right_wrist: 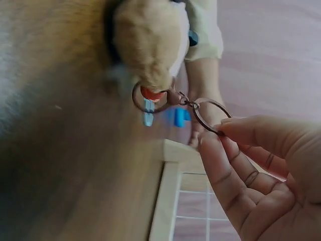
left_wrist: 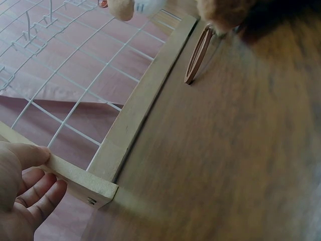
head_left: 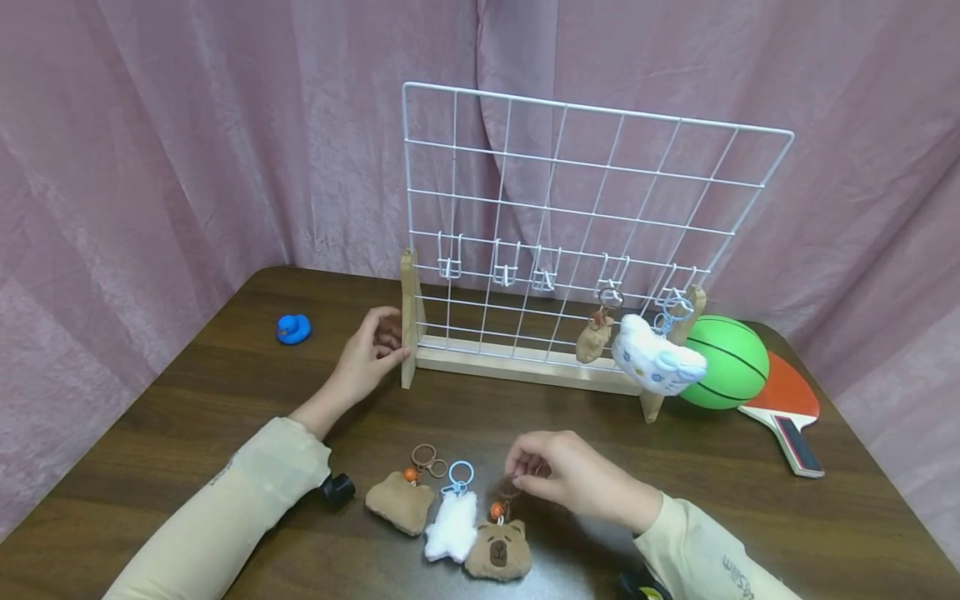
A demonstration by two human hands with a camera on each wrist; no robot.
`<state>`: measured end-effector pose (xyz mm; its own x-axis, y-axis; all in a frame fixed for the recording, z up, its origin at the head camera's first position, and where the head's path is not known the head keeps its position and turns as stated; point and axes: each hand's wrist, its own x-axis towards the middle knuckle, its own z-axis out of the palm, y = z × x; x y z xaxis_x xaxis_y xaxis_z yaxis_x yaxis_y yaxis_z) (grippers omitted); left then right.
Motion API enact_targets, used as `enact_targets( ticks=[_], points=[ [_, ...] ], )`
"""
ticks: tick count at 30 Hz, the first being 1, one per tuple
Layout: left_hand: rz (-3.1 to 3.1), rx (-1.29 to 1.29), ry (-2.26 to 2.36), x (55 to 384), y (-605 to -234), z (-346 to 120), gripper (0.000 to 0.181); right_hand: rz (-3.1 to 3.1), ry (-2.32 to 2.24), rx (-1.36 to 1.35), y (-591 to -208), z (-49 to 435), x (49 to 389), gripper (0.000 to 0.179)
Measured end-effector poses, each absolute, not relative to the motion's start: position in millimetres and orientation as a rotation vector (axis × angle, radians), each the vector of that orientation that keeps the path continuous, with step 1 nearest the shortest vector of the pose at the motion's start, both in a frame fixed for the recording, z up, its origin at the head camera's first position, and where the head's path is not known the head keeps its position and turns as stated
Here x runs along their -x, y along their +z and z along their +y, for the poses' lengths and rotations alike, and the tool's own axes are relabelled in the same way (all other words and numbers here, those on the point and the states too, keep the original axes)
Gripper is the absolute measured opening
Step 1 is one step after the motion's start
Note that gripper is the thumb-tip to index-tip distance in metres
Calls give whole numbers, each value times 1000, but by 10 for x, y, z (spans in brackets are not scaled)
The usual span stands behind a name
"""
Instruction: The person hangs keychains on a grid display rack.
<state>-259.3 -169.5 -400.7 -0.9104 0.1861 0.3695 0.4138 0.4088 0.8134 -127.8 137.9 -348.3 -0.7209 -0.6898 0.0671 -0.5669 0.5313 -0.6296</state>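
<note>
A white wire grid rack (head_left: 570,192) on a wooden base stands on the table. My left hand (head_left: 370,354) grips its left wooden post (head_left: 408,321), with the thumb on the post's edge in the left wrist view. Between thumb and index finger, my right hand (right_wrist: 266,175) pinches the brown ring (right_wrist: 210,103) of a capybara plush keychain (head_left: 498,550), whose plush is low over the table. Left of it lie a white plush keychain (head_left: 452,525) with a blue ring and a brown plush keychain (head_left: 401,502).
White hooks (head_left: 506,273) line the grid. On the right ones hang a small brown plush keychain (head_left: 595,335) and a white-and-blue plush keychain (head_left: 656,358). A green ball (head_left: 723,362) and a table tennis paddle (head_left: 787,408) are at right; a blue rubber duck (head_left: 293,328) sits at left.
</note>
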Motion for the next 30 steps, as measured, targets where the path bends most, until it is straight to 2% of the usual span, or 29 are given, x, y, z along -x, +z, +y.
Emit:
enact_targets(
  ticks=[15, 30],
  points=[
    [-2436, 542, -1500, 2584, -4003, -1702, 56, 2663, -944, 1178, -3199, 1519, 1339, 7],
    [-2412, 550, -1509, 2599, -4020, -1702, 55, 2713, -908, 1126, -2910, 1498, 1574, 7]
  ],
)
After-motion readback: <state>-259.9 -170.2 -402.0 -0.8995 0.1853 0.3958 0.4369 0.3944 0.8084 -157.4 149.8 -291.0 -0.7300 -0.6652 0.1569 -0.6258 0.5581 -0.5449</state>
